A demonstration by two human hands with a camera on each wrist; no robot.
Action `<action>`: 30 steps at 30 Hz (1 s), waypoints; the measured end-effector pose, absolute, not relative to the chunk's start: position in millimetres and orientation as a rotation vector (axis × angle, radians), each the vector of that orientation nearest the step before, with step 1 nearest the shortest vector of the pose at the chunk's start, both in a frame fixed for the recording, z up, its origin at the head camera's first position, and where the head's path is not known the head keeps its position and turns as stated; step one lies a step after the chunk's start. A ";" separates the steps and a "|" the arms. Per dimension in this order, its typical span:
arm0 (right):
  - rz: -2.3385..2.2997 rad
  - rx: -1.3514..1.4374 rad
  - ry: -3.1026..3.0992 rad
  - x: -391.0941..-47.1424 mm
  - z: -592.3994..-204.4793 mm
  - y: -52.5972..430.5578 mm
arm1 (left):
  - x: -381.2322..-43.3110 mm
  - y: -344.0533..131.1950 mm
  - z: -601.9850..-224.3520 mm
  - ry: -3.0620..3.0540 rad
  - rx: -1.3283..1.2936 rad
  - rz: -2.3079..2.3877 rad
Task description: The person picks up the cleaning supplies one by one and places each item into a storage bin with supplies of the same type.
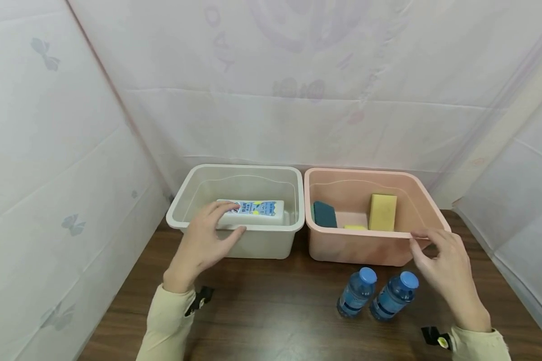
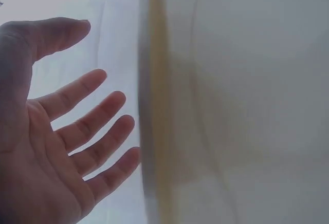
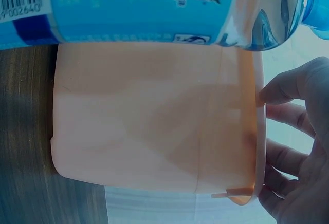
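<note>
My left hand (image 1: 205,240) is above the near left rim of the off-white bin (image 1: 293,228), fingers relaxed and apart; in the left wrist view nothing is in its palm. Inside that bin lies a white bottle (image 1: 277,213) with a blue and yellow label. The fingertips overlap the bottle in the head view, but whether they touch it I cannot tell. At the near right corner of the pink bin (image 1: 352,245), my right hand (image 1: 447,263) pinches the rim, thumb outside and fingers over it. A dark green sponge (image 1: 325,214) and a yellow sponge (image 1: 382,212) are in the pink bin.
Two blue-capped water bottles (image 1: 357,292) (image 1: 394,296) stand on the brown table (image 1: 271,306) in front of the pink bin. Another yellow piece (image 1: 355,227) shows low inside it. A pale sheet (image 1: 253,125) hangs behind the bins and along both sides.
</note>
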State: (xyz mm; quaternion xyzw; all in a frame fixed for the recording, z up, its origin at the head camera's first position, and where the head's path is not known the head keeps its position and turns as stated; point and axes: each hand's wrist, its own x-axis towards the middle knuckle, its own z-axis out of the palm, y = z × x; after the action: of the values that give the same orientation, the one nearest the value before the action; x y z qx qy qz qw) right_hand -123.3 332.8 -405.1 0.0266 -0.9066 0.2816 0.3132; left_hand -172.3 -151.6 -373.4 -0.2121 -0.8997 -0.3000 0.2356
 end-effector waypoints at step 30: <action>0.642 0.167 -2.283 -123.6 -404.0 335.1 | -172.1 -223.6 -369.0 -2.585 -0.346 -0.763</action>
State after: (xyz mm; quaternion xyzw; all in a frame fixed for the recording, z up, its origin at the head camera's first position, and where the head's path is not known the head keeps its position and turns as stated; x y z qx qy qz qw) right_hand -123.6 335.1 -404.0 0.0653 -0.8910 0.2505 0.3730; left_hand -172.1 -223.6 -369.0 -0.1244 -0.9300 -0.2743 0.2105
